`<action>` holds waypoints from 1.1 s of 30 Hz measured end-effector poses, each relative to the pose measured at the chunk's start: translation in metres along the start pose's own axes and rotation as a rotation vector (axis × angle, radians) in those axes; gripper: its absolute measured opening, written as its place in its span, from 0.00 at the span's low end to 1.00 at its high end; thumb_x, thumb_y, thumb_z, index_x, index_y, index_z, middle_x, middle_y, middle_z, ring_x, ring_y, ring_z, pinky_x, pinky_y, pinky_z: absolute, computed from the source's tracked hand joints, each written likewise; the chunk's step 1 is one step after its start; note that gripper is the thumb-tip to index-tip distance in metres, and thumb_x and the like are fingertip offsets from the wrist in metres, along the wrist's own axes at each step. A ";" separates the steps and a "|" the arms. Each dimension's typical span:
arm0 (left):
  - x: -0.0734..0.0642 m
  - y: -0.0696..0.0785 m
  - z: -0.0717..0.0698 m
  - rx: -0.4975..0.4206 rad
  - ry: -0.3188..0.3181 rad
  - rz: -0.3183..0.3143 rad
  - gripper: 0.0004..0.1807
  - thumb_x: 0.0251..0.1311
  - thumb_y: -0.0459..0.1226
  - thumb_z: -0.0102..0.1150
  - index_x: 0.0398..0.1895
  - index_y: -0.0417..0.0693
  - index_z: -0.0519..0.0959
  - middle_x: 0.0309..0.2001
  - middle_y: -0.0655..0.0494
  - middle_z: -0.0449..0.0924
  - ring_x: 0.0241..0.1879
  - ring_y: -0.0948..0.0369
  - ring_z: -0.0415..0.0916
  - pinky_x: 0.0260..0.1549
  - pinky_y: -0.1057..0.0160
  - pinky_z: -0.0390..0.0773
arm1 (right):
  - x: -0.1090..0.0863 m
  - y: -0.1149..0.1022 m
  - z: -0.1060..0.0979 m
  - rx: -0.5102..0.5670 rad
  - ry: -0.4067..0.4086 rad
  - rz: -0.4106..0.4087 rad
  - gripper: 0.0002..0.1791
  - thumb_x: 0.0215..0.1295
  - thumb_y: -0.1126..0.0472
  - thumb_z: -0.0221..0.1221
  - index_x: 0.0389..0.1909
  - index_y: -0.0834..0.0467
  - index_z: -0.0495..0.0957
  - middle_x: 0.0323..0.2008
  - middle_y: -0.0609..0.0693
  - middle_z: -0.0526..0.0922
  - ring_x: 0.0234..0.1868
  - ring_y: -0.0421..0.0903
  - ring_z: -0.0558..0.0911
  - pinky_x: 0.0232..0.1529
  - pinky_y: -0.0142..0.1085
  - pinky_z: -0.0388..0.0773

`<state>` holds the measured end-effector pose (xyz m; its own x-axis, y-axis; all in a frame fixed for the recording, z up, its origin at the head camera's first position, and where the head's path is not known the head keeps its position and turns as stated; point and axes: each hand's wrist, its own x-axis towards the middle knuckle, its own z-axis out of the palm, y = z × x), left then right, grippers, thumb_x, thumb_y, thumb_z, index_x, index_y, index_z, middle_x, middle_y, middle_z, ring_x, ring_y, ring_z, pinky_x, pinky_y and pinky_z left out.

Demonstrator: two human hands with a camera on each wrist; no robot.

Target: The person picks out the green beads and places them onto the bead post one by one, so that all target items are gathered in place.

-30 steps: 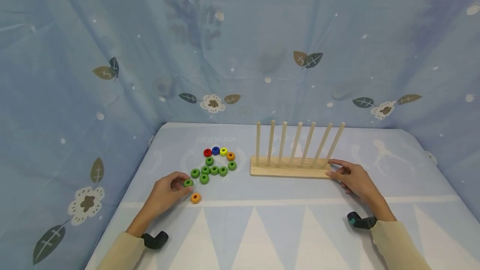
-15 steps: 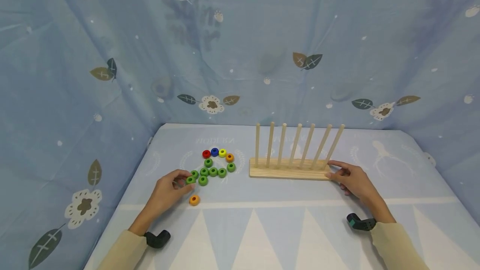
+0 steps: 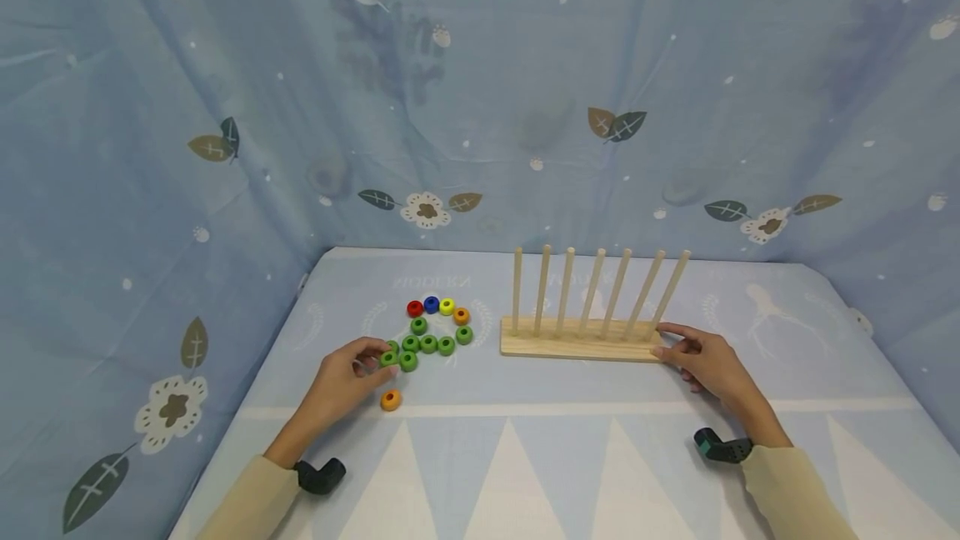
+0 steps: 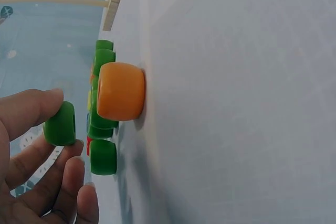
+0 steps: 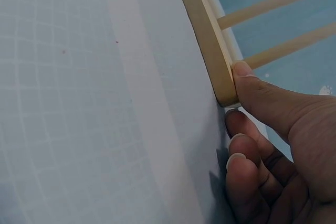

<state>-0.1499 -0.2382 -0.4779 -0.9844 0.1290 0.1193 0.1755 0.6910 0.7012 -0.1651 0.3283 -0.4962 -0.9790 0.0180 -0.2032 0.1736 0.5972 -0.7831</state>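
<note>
Between thumb and index finger, my left hand (image 3: 347,375) pinches a green bead (image 4: 60,124) with a hole through it, raised off the cloth in the left wrist view. In the head view it overlaps the near-left green beads. An orange bead (image 3: 390,400) lies just in front of that hand. My right hand (image 3: 711,363) holds the right end of a wooden stand (image 3: 577,346), a flat base with several upright pegs (image 3: 516,290). The thumb (image 5: 249,74) rests on the base's end, fingers curled beside it. No beads are on the pegs.
Beyond the left hand lie several loose green beads (image 3: 428,344). Behind them are a red bead (image 3: 415,308), a blue bead (image 3: 431,305), a yellow bead (image 3: 447,307) and another orange bead (image 3: 461,317). A patterned blue curtain (image 3: 525,90) stands behind the table.
My left hand has moved a little right and away from me with the green bead, closer over the other green beads. My right hand and the stand stay put.
</note>
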 end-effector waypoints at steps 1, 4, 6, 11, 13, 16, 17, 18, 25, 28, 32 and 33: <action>0.001 0.000 0.000 -0.001 -0.001 0.003 0.18 0.60 0.43 0.75 0.51 0.51 0.84 0.43 0.59 0.83 0.40 0.61 0.77 0.40 0.62 0.77 | 0.000 0.000 0.000 -0.001 0.001 -0.001 0.36 0.70 0.48 0.66 0.74 0.59 0.69 0.30 0.54 0.75 0.23 0.43 0.72 0.22 0.36 0.75; 0.003 0.001 0.000 -0.008 -0.005 0.020 0.18 0.60 0.44 0.75 0.51 0.52 0.84 0.43 0.60 0.83 0.40 0.61 0.77 0.40 0.62 0.78 | 0.000 -0.001 0.000 0.002 0.004 -0.010 0.36 0.70 0.48 0.66 0.73 0.59 0.70 0.31 0.53 0.76 0.23 0.44 0.73 0.22 0.36 0.75; 0.004 0.002 0.000 -0.011 -0.004 0.033 0.18 0.60 0.44 0.75 0.51 0.53 0.84 0.43 0.61 0.83 0.40 0.61 0.77 0.40 0.62 0.78 | 0.000 -0.001 0.000 0.003 0.005 -0.016 0.36 0.70 0.48 0.66 0.73 0.59 0.70 0.31 0.53 0.76 0.23 0.44 0.73 0.22 0.36 0.75; 0.007 0.005 0.002 -0.022 0.004 0.054 0.18 0.60 0.43 0.75 0.51 0.52 0.84 0.43 0.60 0.83 0.40 0.60 0.78 0.39 0.62 0.78 | -0.001 -0.001 0.000 0.006 0.005 -0.017 0.37 0.70 0.47 0.66 0.73 0.59 0.70 0.30 0.54 0.75 0.23 0.44 0.72 0.22 0.36 0.75; 0.007 0.005 0.003 -0.030 0.001 0.051 0.17 0.60 0.43 0.75 0.51 0.52 0.84 0.43 0.60 0.83 0.40 0.59 0.78 0.40 0.62 0.78 | -0.002 0.000 0.001 0.009 0.003 -0.010 0.37 0.69 0.46 0.67 0.73 0.59 0.69 0.30 0.54 0.75 0.23 0.44 0.72 0.22 0.36 0.75; 0.007 0.006 0.005 -0.037 -0.006 0.044 0.17 0.61 0.43 0.75 0.52 0.52 0.84 0.43 0.60 0.83 0.40 0.60 0.77 0.40 0.63 0.78 | -0.003 0.000 0.001 0.011 -0.002 -0.004 0.37 0.70 0.47 0.67 0.74 0.60 0.69 0.30 0.53 0.76 0.23 0.44 0.72 0.22 0.36 0.75; 0.007 0.006 0.006 -0.039 -0.007 0.042 0.17 0.61 0.43 0.75 0.52 0.53 0.84 0.43 0.61 0.83 0.40 0.61 0.77 0.40 0.63 0.78 | -0.003 0.001 0.001 0.011 -0.003 -0.002 0.37 0.70 0.47 0.66 0.74 0.60 0.69 0.30 0.53 0.76 0.23 0.44 0.72 0.22 0.36 0.75; 0.007 0.007 0.006 -0.043 -0.007 0.040 0.17 0.61 0.43 0.75 0.52 0.53 0.84 0.43 0.61 0.83 0.40 0.61 0.77 0.40 0.63 0.78 | -0.004 0.001 0.002 0.011 -0.005 0.000 0.37 0.70 0.47 0.67 0.74 0.60 0.69 0.30 0.53 0.76 0.23 0.44 0.73 0.22 0.36 0.76; 0.012 0.014 0.009 -0.049 0.000 0.068 0.18 0.61 0.44 0.75 0.52 0.53 0.84 0.43 0.63 0.83 0.40 0.62 0.77 0.40 0.63 0.78 | -0.003 0.000 0.002 0.008 0.003 -0.001 0.37 0.70 0.48 0.66 0.74 0.60 0.69 0.30 0.53 0.75 0.24 0.44 0.72 0.22 0.36 0.76; 0.013 0.016 0.009 -0.051 -0.004 0.065 0.18 0.61 0.43 0.75 0.52 0.53 0.84 0.43 0.63 0.83 0.40 0.62 0.77 0.40 0.63 0.78 | -0.003 -0.001 0.002 0.013 0.005 -0.006 0.37 0.69 0.47 0.67 0.73 0.60 0.69 0.30 0.53 0.75 0.23 0.44 0.72 0.22 0.36 0.76; 0.015 0.018 0.010 -0.065 -0.007 0.069 0.18 0.61 0.43 0.75 0.52 0.50 0.84 0.42 0.61 0.83 0.40 0.61 0.76 0.40 0.64 0.78 | -0.003 -0.001 0.001 0.017 0.004 -0.008 0.38 0.69 0.46 0.67 0.73 0.60 0.69 0.30 0.54 0.76 0.23 0.44 0.72 0.22 0.36 0.75; 0.015 0.018 0.010 -0.069 -0.006 0.073 0.18 0.61 0.43 0.75 0.53 0.50 0.84 0.42 0.61 0.83 0.39 0.61 0.76 0.39 0.64 0.77 | -0.003 -0.001 0.001 0.017 0.005 -0.007 0.38 0.69 0.46 0.67 0.73 0.60 0.69 0.31 0.54 0.76 0.23 0.44 0.72 0.22 0.36 0.75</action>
<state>-0.1619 -0.2166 -0.4708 -0.9690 0.1815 0.1675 0.2453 0.6291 0.7376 -0.1623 0.3264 -0.4957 -0.9807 0.0174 -0.1948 0.1682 0.5837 -0.7944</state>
